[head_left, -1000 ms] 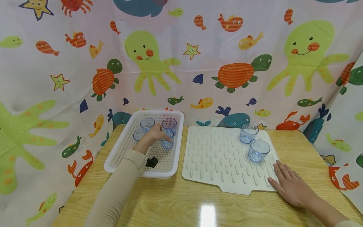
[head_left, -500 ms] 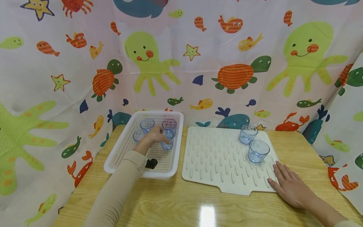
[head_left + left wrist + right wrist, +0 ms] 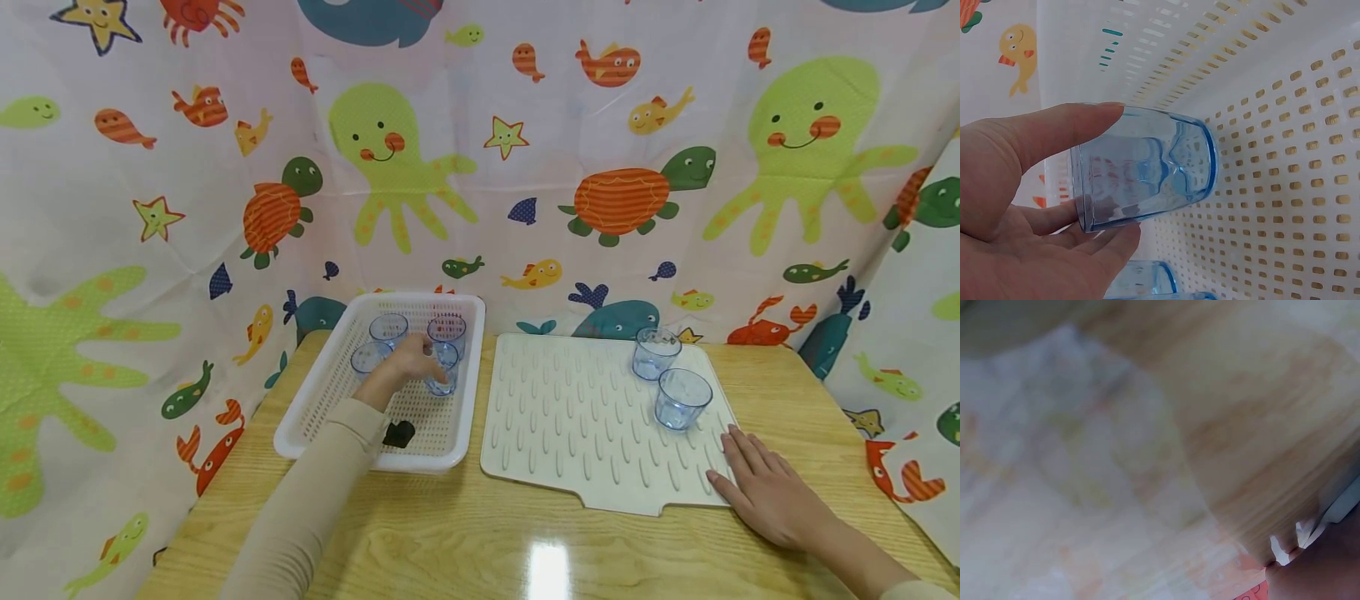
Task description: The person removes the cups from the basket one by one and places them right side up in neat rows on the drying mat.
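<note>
My left hand point(image 3: 409, 358) reaches into a white plastic basket point(image 3: 474, 392) and grips a clear blue-tinted drinking glass point(image 3: 1147, 165) near its rim. In the left wrist view the thumb lies along one side of the glass and the fingers along the other. Three similar glasses stand around that hand, among them one at the back left point(image 3: 388, 327) and one at the back right point(image 3: 447, 327). My right hand point(image 3: 776, 492) lies flat on the table, its fingertips at the right edge of a ribbed white draining board point(image 3: 562, 417).
Two blue-tinted glasses stand on the board's right side, a rear glass point(image 3: 656, 357) and a front glass point(image 3: 682, 403). A small black object point(image 3: 400, 433) shows beside the left sleeve. A sea-animal-print curtain point(image 3: 465, 167) rises behind the wooden table point(image 3: 435, 533).
My left hand has shifted slightly down over the glass, with the thumb now around its near side. The right hand and the glasses on the board stay where they were.
</note>
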Demonstrator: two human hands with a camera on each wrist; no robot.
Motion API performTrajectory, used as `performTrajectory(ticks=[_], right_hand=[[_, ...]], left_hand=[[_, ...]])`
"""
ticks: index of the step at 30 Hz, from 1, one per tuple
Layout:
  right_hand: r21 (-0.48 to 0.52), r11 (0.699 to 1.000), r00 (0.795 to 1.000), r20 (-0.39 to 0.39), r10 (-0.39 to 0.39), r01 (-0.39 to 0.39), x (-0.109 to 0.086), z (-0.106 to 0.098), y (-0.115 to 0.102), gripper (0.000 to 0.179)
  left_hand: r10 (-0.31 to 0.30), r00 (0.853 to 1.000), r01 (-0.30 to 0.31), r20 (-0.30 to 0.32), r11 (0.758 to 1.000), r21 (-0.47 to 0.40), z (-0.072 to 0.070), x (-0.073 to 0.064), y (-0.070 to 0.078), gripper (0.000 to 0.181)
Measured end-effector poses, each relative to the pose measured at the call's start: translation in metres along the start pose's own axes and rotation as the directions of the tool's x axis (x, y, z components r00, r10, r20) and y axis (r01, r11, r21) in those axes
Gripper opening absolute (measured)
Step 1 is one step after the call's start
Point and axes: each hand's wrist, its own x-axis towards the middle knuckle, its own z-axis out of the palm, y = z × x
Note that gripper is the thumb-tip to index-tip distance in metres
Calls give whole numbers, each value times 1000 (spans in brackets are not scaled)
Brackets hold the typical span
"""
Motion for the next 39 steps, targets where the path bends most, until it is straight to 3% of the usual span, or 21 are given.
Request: performTrajectory(ticks=[16,26,39], right_hand=[[-1,1000,1000,6,19,-19,0,3,1,88],[-7,1000,1000,7,18,-18,1,2,0,88],[-8,1000,1000,10,15,-15,1,0,-1,88]], left_hand=[[27,999,-26,-26,999,33,-6,-8,-1,88],[42,999,-43,-18,999,-18,-13,-19,2,88],[101,995,-102,-23,995,-11,-14,-29,23,88]])
